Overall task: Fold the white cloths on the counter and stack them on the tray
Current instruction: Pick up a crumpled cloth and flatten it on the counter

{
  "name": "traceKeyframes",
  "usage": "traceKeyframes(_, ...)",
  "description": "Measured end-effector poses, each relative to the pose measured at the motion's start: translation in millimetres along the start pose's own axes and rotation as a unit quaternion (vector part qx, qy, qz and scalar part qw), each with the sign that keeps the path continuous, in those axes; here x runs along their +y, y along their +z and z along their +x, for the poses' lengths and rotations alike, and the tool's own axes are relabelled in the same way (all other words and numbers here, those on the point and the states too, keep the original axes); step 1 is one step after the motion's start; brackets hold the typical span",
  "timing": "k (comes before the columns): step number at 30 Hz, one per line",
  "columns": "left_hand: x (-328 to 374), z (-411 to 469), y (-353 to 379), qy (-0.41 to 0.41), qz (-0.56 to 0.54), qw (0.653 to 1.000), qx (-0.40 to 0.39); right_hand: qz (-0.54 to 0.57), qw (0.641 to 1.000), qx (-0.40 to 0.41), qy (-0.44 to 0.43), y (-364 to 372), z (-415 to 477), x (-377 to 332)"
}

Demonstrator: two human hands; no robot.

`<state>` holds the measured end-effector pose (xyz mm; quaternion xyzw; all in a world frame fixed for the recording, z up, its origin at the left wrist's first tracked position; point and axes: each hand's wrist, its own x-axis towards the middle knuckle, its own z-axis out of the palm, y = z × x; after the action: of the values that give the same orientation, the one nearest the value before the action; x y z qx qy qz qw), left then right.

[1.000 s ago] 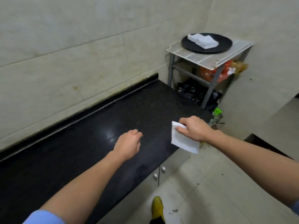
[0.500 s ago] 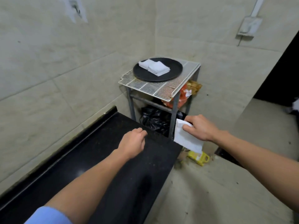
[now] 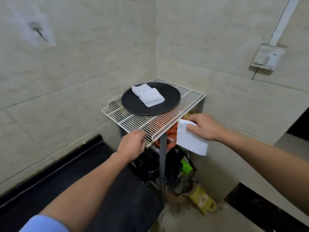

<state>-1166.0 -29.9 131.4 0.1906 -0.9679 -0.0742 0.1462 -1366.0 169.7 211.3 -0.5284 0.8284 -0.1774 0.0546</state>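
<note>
Pinching a flat folded white cloth [image 3: 190, 142], the right hand [image 3: 203, 127] hangs it beside the wire rack [image 3: 133, 121]; beyond its fingers, a round black tray [image 3: 168, 101] bears stacked cloths [image 3: 148, 96]. The left hand [image 3: 132, 144] curls loosely, empty.

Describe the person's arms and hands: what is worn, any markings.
Both the left hand and right hand are bare: no gloves, rings or watch visible. The forearms are uncovered. A light blue sleeve shows on the left arm at the frame's bottom; no sleeve shows on the right.
</note>
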Motion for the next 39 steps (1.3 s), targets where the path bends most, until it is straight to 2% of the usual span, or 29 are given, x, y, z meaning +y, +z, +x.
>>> traceKeyframes(5,12,50,2,-0.035,0.016,0.999,0.018,-0.003,1.000,-0.003,-0.025,-34,59,40)
traceKeyframes(14,-19,132,15,-0.102,0.030,0.994,0.024,0.011,0.994,-0.025,-0.107,-43,178,68)
traceKeyframes(27,-68,201,33,-0.224,0.034,0.974,-0.026,-0.009,0.979,-0.009,-0.201,-53,379,48)
traceKeyframes(35,-80,219,49,-0.294,0.052,0.953,-0.041,-0.007,0.957,-0.094,-0.275,-15,455,39)
traceKeyframes(39,-82,229,56,-0.324,0.058,0.944,-0.020,-0.019,0.942,-0.153,-0.298,11,489,35)
